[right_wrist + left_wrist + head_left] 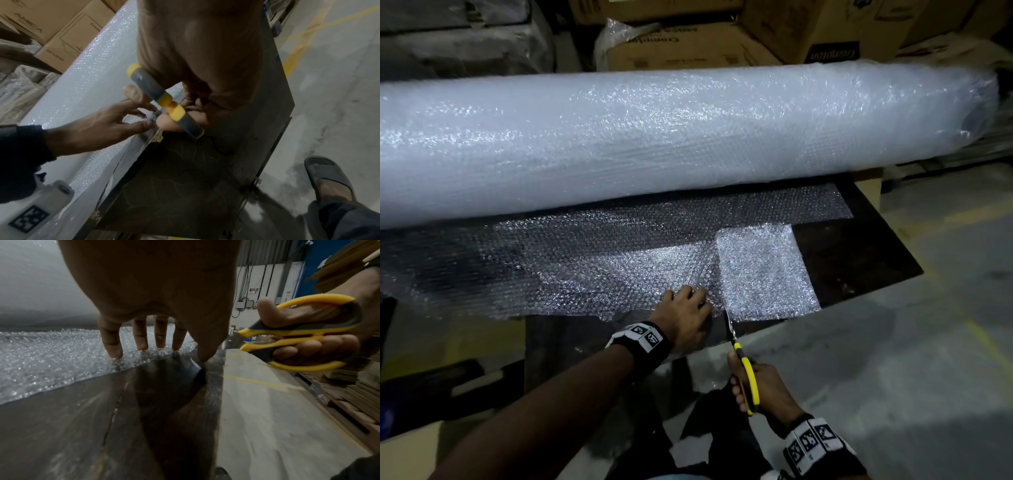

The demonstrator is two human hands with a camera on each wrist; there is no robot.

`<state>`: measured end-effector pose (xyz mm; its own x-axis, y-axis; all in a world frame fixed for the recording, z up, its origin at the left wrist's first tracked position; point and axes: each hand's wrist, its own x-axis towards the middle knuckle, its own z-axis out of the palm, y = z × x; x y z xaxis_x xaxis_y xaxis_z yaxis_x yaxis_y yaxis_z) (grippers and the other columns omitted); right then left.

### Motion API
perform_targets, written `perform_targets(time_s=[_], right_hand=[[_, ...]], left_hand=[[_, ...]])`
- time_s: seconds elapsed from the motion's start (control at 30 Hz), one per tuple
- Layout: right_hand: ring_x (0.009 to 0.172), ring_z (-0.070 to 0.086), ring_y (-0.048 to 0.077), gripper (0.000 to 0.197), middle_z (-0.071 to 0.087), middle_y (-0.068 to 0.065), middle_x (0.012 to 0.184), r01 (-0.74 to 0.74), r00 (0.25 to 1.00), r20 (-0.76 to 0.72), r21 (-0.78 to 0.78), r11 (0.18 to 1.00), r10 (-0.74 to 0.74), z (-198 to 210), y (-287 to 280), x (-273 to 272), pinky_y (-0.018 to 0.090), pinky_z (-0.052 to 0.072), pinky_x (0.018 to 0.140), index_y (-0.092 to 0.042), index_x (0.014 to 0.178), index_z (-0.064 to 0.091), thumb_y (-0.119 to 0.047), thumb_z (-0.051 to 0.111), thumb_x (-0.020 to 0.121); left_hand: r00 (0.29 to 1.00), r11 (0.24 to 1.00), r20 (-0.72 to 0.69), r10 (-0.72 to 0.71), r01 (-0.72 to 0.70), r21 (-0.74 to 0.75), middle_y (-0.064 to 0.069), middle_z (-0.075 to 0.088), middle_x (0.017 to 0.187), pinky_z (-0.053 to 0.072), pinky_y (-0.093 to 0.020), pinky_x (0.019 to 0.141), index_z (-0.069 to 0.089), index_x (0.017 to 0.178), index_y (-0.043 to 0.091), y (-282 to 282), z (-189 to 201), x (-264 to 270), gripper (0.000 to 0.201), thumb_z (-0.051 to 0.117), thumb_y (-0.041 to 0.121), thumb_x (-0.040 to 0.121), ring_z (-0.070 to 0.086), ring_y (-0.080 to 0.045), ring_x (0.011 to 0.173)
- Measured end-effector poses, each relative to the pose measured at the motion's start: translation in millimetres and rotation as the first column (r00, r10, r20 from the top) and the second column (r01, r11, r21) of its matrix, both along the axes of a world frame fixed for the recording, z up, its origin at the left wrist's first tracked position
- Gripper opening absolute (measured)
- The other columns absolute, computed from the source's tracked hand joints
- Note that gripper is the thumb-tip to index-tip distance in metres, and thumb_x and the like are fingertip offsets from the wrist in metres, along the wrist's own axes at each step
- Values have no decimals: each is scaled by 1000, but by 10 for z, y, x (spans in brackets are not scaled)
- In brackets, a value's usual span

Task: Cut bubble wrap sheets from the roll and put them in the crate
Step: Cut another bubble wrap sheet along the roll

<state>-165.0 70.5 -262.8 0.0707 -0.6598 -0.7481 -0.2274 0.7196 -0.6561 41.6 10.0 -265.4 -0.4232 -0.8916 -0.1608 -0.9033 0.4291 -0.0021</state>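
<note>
1. L hand (686, 317) fingers (112, 344) spread & straight, tips pressing down on the loose bubble wrap sheet (592, 270) near its front edge; holds nothing, thumb tip on the dark counter (859, 253) just off the wrap edge
2. R hand (763, 387) fingers curled thru the yellow-&-grey handles of the scissors (743, 363), thumb in one loop, other fingers in the other; firm grip, handles close together in the L wrist view
3. Scissor blades point away from the person, tips at the sheet's front edge just R of the L hand; can't tell how far the blades are parted
4. A line runs back from the blades across the sheet; R of it a brighter piece of wrap (763, 270) lies flat on the counter, touching the main sheet along that line
5. Sheet runs back under the big bubble wrap roll (654, 137), which lies lengthwise across the counter & fills most of its width
6. Behind the roll: stacked cardboard boxes (688, 48), one w/ loose wrap draped on it
7. Counter front R corner bare; beyond it grey concrete floor (928, 342) w/ yellow painted lines
8. Both wrists wear black bands w/ black-&-white marker tags
9. R wrist view: person's foot in a dark sandal (327, 177) on the floor by the counter
10. Crate not seen in any view
</note>
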Motion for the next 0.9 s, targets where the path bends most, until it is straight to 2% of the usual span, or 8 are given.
perform_targets(time_s=[0.13,0.3,0.47,0.53,0.67,0.8,0.9], right_hand=[[45,53,23,65,56,15,58,-16,1000,-6,10,1000,16,9,-9,34,26,45,44,-1,69,63,-65,71,66],[52,57,26,78,59,15,61,-49,998,-26,-1,999,49,31,-78,80,29,48,47,-4,67,66,-81,68,57],[46,52,25,66,54,15,56,-46,998,-43,-47,998,44,29,-109,116,26,42,43,-9,52,58,-72,73,65],[44,51,24,66,53,15,55,-40,998,-43,-48,998,38,34,-112,123,25,40,42,-7,54,57,-69,73,67],[46,53,24,70,54,14,55,-63,997,-51,-19,998,62,56,-157,130,26,43,45,-8,54,58,-76,67,67],[50,56,25,73,56,15,57,-112,993,-38,-14,994,112,69,-222,121,28,45,48,-11,53,57,-80,63,72],[46,54,24,71,54,13,54,-143,987,-76,-29,989,141,78,-259,138,25,43,46,-9,52,54,-76,63,75]], left_hand=[[1000,1000,6,6,-6,6,-9,44,138,44,-47,88,50,125,17,-8,-4,0,52,53,50,86,44,-32,118],[1000,1000,6,6,-6,22,-11,35,149,43,-50,93,45,135,16,-1,-15,12,56,52,47,89,40,-34,126],[1000,999,4,10,-11,46,-11,30,151,41,-51,95,43,136,17,-17,-34,19,60,55,49,87,36,-34,129],[1000,999,0,6,-6,47,-11,32,150,42,-51,94,44,135,17,-15,-52,26,61,55,51,86,38,-34,128],[1000,1000,-1,5,-5,28,-11,37,146,41,-49,92,47,131,18,-17,-83,25,56,55,51,87,40,-34,125],[1000,999,-3,21,-21,32,-12,32,147,40,-52,96,44,135,17,-24,-90,3,55,52,48,90,36,-34,129],[999,999,-13,40,-40,16,-13,36,145,41,-53,96,45,135,16,-11,-73,-2,52,50,46,92,38,-34,127]])
